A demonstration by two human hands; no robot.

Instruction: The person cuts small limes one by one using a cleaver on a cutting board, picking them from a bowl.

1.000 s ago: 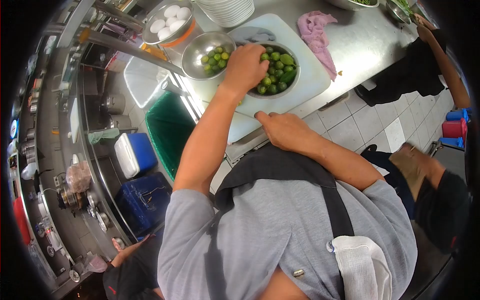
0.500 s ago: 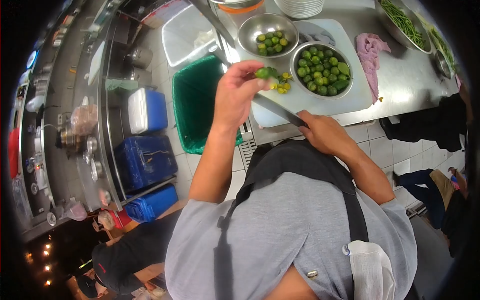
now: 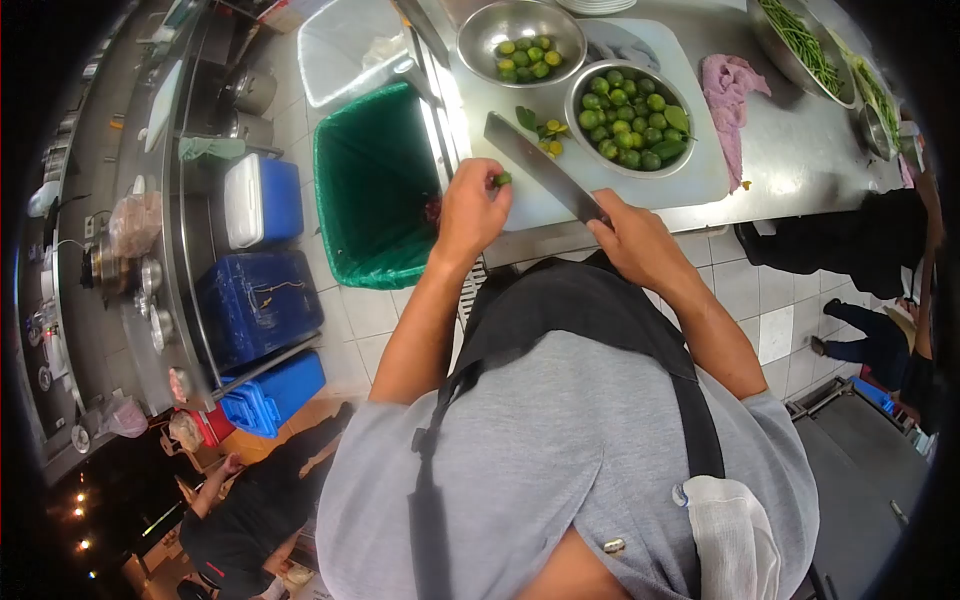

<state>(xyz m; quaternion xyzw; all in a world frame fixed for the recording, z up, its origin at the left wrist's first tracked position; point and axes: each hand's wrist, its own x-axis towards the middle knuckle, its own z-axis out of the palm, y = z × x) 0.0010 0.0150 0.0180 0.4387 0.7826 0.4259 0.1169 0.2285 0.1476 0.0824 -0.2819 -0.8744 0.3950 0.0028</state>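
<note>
The person wears a short-sleeved shirt [image 3: 530, 440] of light grey colour, with an open neck at the lower edge of the frame. One small button [image 3: 614, 546], pale and shiny, is near this opening. Over the shirt there is a black apron [image 3: 570, 300] with two black straps, and the left one carries a buckle [image 3: 424, 440]. A white cloth [image 3: 735, 530] with ribbed texture hangs at the other strap, lower right.

Two bare hands: one left hand [image 3: 472, 212], one right hand [image 3: 643, 238]. One knife [image 3: 545, 168]. One cutting board [image 3: 640, 193]. Two metal bowls [image 3: 488, 48] of small green fruits [image 3: 622, 127], which overlap too much for an exact count. One bowl of green beans [image 3: 776, 52]. One pink cloth [image 3: 728, 95]. One green-lined bin [image 3: 362, 200]. One blue cooler with a white lid [image 3: 282, 200].
</note>
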